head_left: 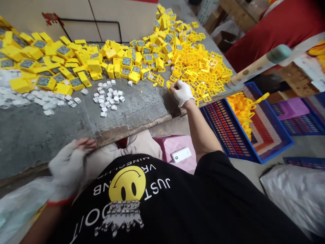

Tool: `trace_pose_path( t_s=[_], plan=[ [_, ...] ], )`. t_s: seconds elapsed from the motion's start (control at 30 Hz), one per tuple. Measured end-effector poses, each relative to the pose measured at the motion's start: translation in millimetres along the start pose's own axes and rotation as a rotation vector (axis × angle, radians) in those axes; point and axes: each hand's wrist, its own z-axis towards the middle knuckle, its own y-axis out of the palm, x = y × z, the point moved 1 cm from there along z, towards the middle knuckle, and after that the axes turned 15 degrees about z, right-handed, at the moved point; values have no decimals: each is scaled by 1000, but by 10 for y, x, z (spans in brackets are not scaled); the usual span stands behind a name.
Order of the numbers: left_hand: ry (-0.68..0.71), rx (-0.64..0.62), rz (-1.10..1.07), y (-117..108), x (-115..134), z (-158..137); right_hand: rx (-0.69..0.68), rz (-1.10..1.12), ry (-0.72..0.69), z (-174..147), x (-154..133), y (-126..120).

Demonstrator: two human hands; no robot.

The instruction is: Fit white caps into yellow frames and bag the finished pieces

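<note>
My right hand, in a white glove with bare fingertips, is at the near edge of a heap of small yellow plastic window-like frames. Its fingers are bent and closed, and a yellow piece shows right beside the fingertips. Whether they grip it is hidden. My left hand, gloved the same way, is low at the table's front edge, close to my body. Its fingers are curled together, and anything inside them is out of sight. Small white plastic blocks lie in a loose group on the grey table.
Yellow box-shaped pieces with grey patterned panels are heaped along the back, before a cream-coloured box. More white pieces lie left. Right of the table are a pale tube and a blue crate with yellow parts. A pink stool stands below.
</note>
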Motion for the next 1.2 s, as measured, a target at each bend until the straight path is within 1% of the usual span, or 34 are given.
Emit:
trace_pose_path(
  t_s=[0.03,0.07,0.13,0.17,0.23,0.3,0.33,0.37,0.4,0.43,0.5,0.53,0.57,0.63,0.67,0.73,0.77,0.83,0.9,0.97,1.0,1.07,1.13,1.2],
  plan=[
    [18,0,-4,213,61,23,-22,84,-25,-39,-52,7],
    [-5,-95,-50,414,131,38,-65,155,-75,-119,-134,40],
    [-120,-398,-178,738,251,60,-227,239,-246,-431,-381,187],
    [-164,-482,-256,842,288,74,-333,242,-348,-656,-531,286],
    [-185,-574,-421,950,303,100,-532,141,-521,-1165,-830,485],
    [-164,-581,-528,947,260,107,-645,-12,-628,-1582,-1066,638],
    [-158,-566,-553,915,230,102,-689,-41,-661,-1696,-1145,697],
    [-163,-536,-564,869,199,95,-719,-32,-673,-1729,-1193,748],
    [-178,-497,-564,812,170,88,-721,1,-661,-1679,-1210,796],
    [-197,-456,-559,749,144,85,-685,32,-622,-1555,-1196,847],
    [-228,-376,-549,627,94,92,-527,21,-492,-1170,-1103,979],
    [-234,-344,-552,575,68,100,-443,-29,-428,-959,-1043,1067],
    [-236,-321,-560,533,42,108,-395,-83,-385,-764,-988,1171],
    [-233,-282,-580,478,-12,121,-374,-158,-361,-478,-913,1397],
    [-234,-267,-585,465,-37,124,-378,-171,-368,-398,-897,1499],
    [-246,-240,-584,456,-73,123,-372,-152,-380,-365,-895,1621],
    [-253,-229,-583,457,-82,120,-363,-120,-381,-404,-906,1627],
    [-268,-227,-589,469,-79,116,-363,-16,-406,-569,-946,1532],
    [-282,-252,-598,494,-54,117,-408,112,-494,-813,-1011,1343],
    [-290,-304,-602,534,-22,118,-484,190,-601,-1092,-1095,1156],
    [-288,-336,-602,558,-8,117,-520,193,-637,-1230,-1137,1089],
    [-266,-399,-602,608,7,111,-573,145,-664,-1478,-1203,1030],
    [-239,-445,-608,646,2,101,-601,97,-668,-1663,-1224,1047],
    [-237,-472,-614,667,-17,93,-618,94,-671,-1762,-1193,1081]
  ],
)
